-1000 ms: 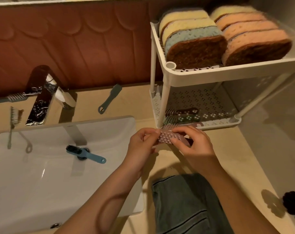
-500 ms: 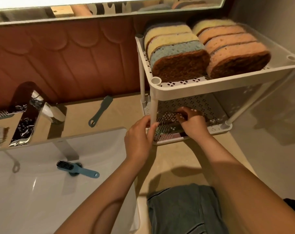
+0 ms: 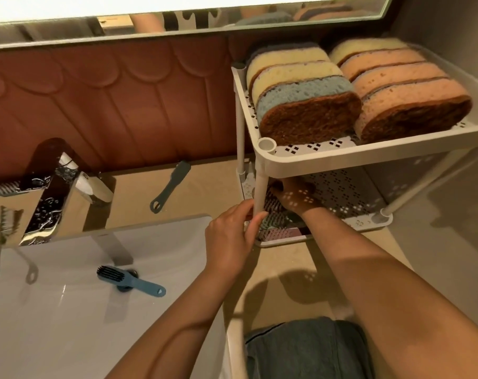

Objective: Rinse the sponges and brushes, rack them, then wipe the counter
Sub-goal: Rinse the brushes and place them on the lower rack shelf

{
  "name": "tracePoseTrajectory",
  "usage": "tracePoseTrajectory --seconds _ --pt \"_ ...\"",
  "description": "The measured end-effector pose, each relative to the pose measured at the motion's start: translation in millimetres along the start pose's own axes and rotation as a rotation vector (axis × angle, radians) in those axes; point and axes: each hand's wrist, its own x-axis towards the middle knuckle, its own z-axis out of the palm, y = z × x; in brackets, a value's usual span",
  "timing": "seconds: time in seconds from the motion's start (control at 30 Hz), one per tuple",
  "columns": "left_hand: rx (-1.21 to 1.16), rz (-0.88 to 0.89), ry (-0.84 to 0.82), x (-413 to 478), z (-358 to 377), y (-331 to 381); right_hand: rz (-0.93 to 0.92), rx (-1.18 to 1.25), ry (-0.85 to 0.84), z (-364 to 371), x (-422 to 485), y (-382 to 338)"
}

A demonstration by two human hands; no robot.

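Note:
A white two-tier rack point(image 3: 341, 157) stands on the counter at right. Its top shelf holds two rows of upright sponges: yellow and blue ones point(image 3: 309, 105), pink ones point(image 3: 407, 94). Several brushes lie at the front of the lower shelf, a pink one point(image 3: 284, 233) nearest the edge. My left hand point(image 3: 232, 236) grips the rack's front-left post between thumb and fingers. My right hand point(image 3: 295, 195) reaches into the lower shelf over the brushes, its fingers in shadow behind the post. A blue brush point(image 3: 128, 279) lies in the white sink point(image 3: 68, 337).
A chrome faucet point(image 3: 51, 198) stands behind the sink. A teal brush point(image 3: 170, 186) lies on the beige counter point(image 3: 213, 187) by the wall, and another brush point(image 3: 5, 231) sits at the far left. A folded grey towel point(image 3: 309, 348) lies on the counter near me.
Both hands carried the pink brush from above the counter to the lower shelf. It now lies there. My right hand reached deeper in, and my left took the rack's post.

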Motion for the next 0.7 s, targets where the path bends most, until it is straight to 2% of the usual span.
tracePoseTrajectory --seconds 0.17,0.43,0.6,0.7 --pt "0.007 -0.011 0.022 -1.4 1.9 0.6 -0.034 0.058 -0.009 6.6 1.1 5.3" --pt "-0.025 -0.034 -0.003 0.8 1.4 -0.4 -0.025 0.245 0.134 7.1 -40.1 8.3" --pt "-0.303 -0.225 -0.132 1.4 -5.9 -1.2 0.019 0.419 0.122 0.7 -90.1 -7.5" --pt "-0.406 -0.332 -0.261 -14.2 -20.6 -21.2 0.033 0.575 0.042 2.4 -117.8 -26.1"
